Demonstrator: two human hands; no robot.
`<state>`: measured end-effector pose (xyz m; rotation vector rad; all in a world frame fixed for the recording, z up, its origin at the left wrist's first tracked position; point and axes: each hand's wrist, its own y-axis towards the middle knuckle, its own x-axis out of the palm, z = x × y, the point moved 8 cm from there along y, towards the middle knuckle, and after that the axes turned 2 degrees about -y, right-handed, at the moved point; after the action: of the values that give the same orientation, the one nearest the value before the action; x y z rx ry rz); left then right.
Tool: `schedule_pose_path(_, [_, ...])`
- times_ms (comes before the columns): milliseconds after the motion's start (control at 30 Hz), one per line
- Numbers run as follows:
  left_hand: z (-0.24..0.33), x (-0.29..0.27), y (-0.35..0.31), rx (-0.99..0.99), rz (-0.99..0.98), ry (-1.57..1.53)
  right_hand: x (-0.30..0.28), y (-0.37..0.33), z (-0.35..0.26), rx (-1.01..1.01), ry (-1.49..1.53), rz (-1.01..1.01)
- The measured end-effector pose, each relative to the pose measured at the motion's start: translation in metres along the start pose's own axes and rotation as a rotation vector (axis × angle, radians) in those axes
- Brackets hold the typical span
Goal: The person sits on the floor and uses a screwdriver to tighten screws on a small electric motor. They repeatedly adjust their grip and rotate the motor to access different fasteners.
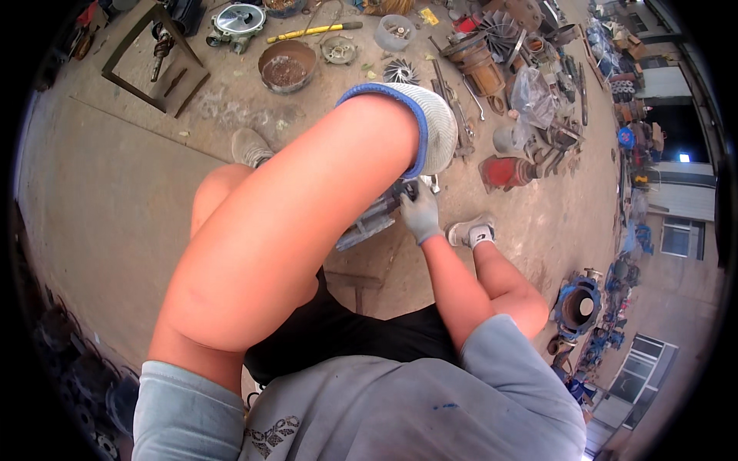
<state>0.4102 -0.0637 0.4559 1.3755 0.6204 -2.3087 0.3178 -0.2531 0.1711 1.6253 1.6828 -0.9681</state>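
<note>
My left forearm reaches up across the middle, and my left hand [442, 131] wears a pale glove with a blue cuff. The back of the glove faces me, and its fingers are hidden. Just below it my right hand [421, 213], in a grey-white glove, has its fingers closed at a dark piece whose kind I cannot make out. Both hands are over a grey metal housing [367, 229] with ridged edges, low between my legs. My left arm covers much of this housing.
Ahead lie a rusty bowl [287, 67], a yellow-handled tool [314, 31], a finned impeller [400, 72] and a translucent tub [395, 33]. A metal frame [157, 58] stands far left. To the right are a red jack-like part [507, 173], a wrench [474, 98] and a blue pump casing [578, 306].
</note>
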Motion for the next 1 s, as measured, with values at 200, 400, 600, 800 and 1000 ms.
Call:
schedule_pose_path(200, [0.015,-0.015,-0.016,-0.112,-0.001,-0.112,0.061,-0.118,0.117,0.681,0.966,0.431])
schedule_pose_path(400, [0.019,-0.011,-0.018,-0.077,-0.038,-0.094,0.102,-0.078,0.146,0.327,-0.127,0.118])
schedule_pose_path(600, [0.003,-0.011,-0.027,-0.109,0.024,-0.105,0.054,-0.007,0.107,0.101,-0.309,-0.121])
schedule_pose_path(800, [0.017,-0.022,-0.024,-0.108,-0.006,-0.146,0.047,-0.003,0.177,0.547,0.098,-0.055])
schedule_pose_path(1000, [0.017,-0.024,-0.030,-0.179,-0.010,-0.170,0.062,0.000,0.145,0.844,1.222,0.580])
